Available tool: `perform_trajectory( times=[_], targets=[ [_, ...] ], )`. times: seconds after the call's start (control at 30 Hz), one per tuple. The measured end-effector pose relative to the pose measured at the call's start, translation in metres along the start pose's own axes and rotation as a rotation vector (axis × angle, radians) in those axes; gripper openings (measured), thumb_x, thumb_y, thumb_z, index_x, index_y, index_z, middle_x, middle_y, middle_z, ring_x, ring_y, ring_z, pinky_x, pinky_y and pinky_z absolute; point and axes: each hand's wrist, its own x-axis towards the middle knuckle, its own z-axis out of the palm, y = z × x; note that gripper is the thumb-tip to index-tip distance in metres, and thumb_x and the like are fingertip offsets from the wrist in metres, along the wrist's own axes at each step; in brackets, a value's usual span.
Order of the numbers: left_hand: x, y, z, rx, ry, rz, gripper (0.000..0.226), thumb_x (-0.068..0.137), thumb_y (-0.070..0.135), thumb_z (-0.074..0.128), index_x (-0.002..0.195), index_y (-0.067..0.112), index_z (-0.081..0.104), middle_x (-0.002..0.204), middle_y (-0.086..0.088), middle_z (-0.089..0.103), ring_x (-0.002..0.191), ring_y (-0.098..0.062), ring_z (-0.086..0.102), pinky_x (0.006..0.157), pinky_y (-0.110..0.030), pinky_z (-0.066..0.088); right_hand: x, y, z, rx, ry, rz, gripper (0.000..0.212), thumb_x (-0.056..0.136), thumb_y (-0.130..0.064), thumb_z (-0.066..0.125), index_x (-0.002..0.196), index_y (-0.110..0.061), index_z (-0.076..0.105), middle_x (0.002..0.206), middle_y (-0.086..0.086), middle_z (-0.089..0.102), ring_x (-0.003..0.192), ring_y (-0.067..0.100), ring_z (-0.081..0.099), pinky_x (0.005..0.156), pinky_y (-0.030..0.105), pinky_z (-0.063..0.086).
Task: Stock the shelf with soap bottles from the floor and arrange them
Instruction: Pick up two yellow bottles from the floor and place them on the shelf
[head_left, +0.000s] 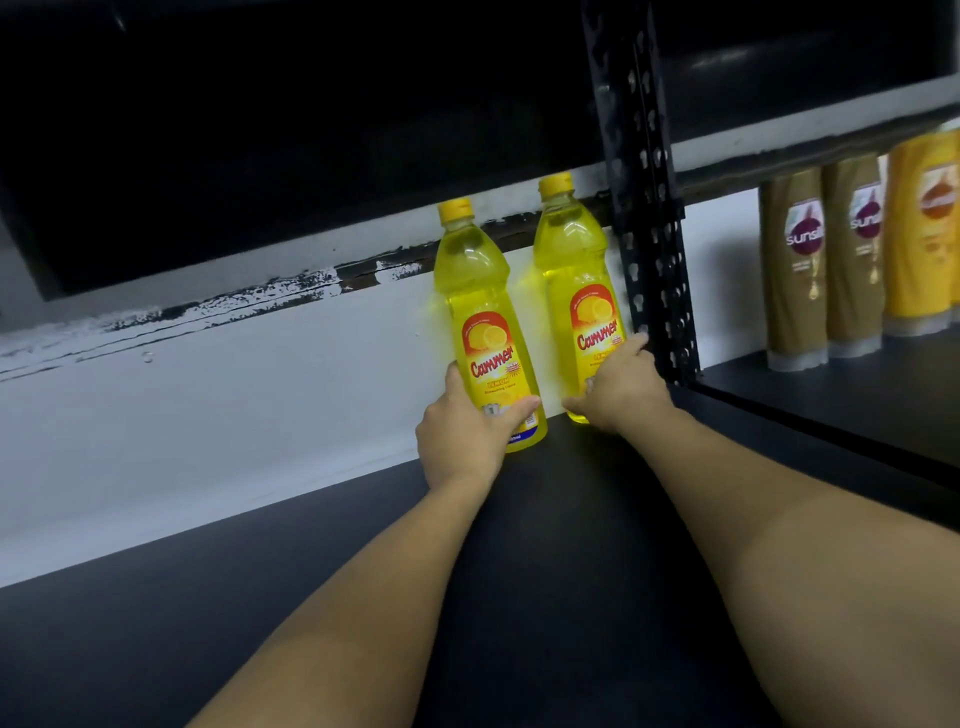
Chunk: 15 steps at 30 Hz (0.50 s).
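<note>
Two yellow soap bottles with yellow caps and red "Cammer" labels stand upright at the back of a dark shelf board (363, 597), against a white wall. My left hand (462, 436) grips the lower part of the left bottle (480, 312), thumb on its left side and fingers across the front. My right hand (618, 387) wraps round the base of the right bottle (574, 280), which stands beside the black perforated upright. The two bottles are a small gap apart.
A black perforated shelf post (649, 208) rises just right of the right bottle. Beyond it, brown Sunsilk bottles (795, 270) and an orange one (922, 228) stand in the neighbouring bay. A dark shelf overhangs above.
</note>
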Motion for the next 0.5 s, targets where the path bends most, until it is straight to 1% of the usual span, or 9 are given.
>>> perform_trajectory(
  times=[0.07,0.13,0.2,0.27,0.33,0.4,0.5],
  targets=[
    [-0.002,-0.003,-0.001,-0.024,-0.006,0.009,0.093,0.064,0.079,0.070,0.137,0.027,0.046,0.119,0.004,0.068,0.107,-0.022,0.065,0.085,-0.035,0.052,-0.005,0.006,-0.006,-0.003,0.006,-0.109,0.127,0.082,-0.022,0.081,0.155,-0.013,-0.022,0.151,0.022,0.029,0.129,0.040,0.047,0.103,0.046,0.042],
    [-0.002,-0.005,0.000,-0.032,-0.027,0.023,0.098,0.063,0.077,0.073,0.141,0.027,0.042,0.122,0.004,0.066,0.110,-0.023,0.064,0.088,-0.036,0.051,-0.012,0.010,-0.007,-0.033,0.063,-0.244,0.123,0.086,-0.019,0.077,0.154,-0.023,-0.025,0.147,0.024,0.033,0.122,0.042,0.051,0.099,0.047,0.043],
    [-0.003,-0.005,0.000,-0.004,-0.049,0.040,0.109,0.063,0.073,0.077,0.150,0.025,0.030,0.129,0.001,0.062,0.116,-0.026,0.060,0.092,-0.038,0.049,-0.016,0.012,-0.004,-0.068,0.097,-0.310,0.117,0.090,-0.020,0.072,0.153,-0.029,-0.026,0.145,0.024,0.034,0.119,0.043,0.053,0.098,0.046,0.043],
    [-0.005,-0.003,0.000,0.025,-0.066,0.083,0.124,0.065,0.066,0.080,0.157,0.023,0.010,0.139,-0.002,0.054,0.123,-0.029,0.056,0.094,-0.040,0.047,-0.014,0.014,-0.001,-0.067,0.100,-0.320,0.116,0.091,-0.020,0.070,0.152,-0.031,-0.027,0.146,0.025,0.032,0.119,0.042,0.053,0.099,0.046,0.043],
    [-0.006,-0.001,-0.001,0.032,-0.055,0.136,0.131,0.066,0.061,0.082,0.158,0.025,-0.005,0.144,-0.003,0.048,0.125,-0.028,0.053,0.093,-0.042,0.048,-0.011,0.015,0.000,-0.059,0.092,-0.317,0.115,0.092,-0.019,0.070,0.152,-0.032,-0.028,0.147,0.024,0.032,0.119,0.040,0.054,0.099,0.046,0.044],
    [-0.008,0.001,-0.003,0.032,-0.045,0.159,0.134,0.067,0.061,0.082,0.157,0.027,-0.011,0.144,-0.002,0.046,0.125,-0.027,0.053,0.091,-0.043,0.050,-0.010,0.016,0.000,-0.055,0.095,-0.319,0.116,0.091,-0.018,0.070,0.152,-0.034,-0.027,0.146,0.022,0.033,0.114,0.037,0.056,0.097,0.045,0.045],
    [-0.007,0.000,-0.004,0.033,-0.053,0.149,0.134,0.067,0.062,0.082,0.157,0.029,-0.012,0.143,-0.001,0.047,0.124,-0.027,0.054,0.090,-0.045,0.050,-0.010,0.017,-0.001,-0.055,0.102,-0.320,0.117,0.090,-0.019,0.071,0.152,-0.035,-0.026,0.144,0.020,0.036,0.110,0.034,0.059,0.094,0.045,0.047]
  ],
)
